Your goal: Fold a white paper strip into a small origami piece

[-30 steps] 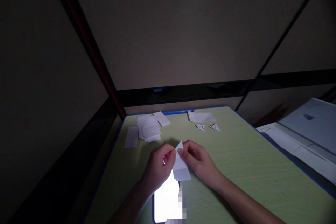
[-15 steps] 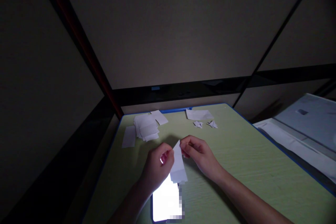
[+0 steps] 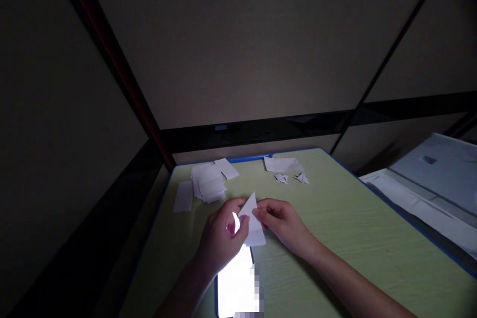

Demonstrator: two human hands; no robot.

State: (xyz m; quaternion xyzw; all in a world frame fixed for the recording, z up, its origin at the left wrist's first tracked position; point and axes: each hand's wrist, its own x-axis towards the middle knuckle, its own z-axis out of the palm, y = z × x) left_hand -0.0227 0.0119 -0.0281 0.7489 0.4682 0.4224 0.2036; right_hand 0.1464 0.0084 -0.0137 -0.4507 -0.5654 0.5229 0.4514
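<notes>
A white sheet of paper (image 3: pixel 254 228), folded to a point at its top, is held up between both hands above the green table. My left hand (image 3: pixel 226 231) grips its left edge between thumb and fingers. On the right edge, my right hand (image 3: pixel 278 216) pinches the paper with thumb and forefinger. Just below the paper lies a brightly lit phone (image 3: pixel 235 285), partly covered by my left hand. Two small folded paper pieces, one (image 3: pixel 281 178) beside the other (image 3: pixel 301 178), rest beyond my right hand.
A pile of white paper sheets (image 3: pixel 208 182) lies at the back left, with loose sheets beside it. Another sheet (image 3: pixel 283 164) is at the back right. A blue pen-like object (image 3: pixel 249 158) lies along the back edge. Right of the table (image 3: pixel 335 208) is a pale box-like object (image 3: pixel 436 169).
The paper's pointed top has risen slightly, and its lower edge is higher. My right thumb has come onto the paper's front, and my left fingers have spread somewhat along its left side.
</notes>
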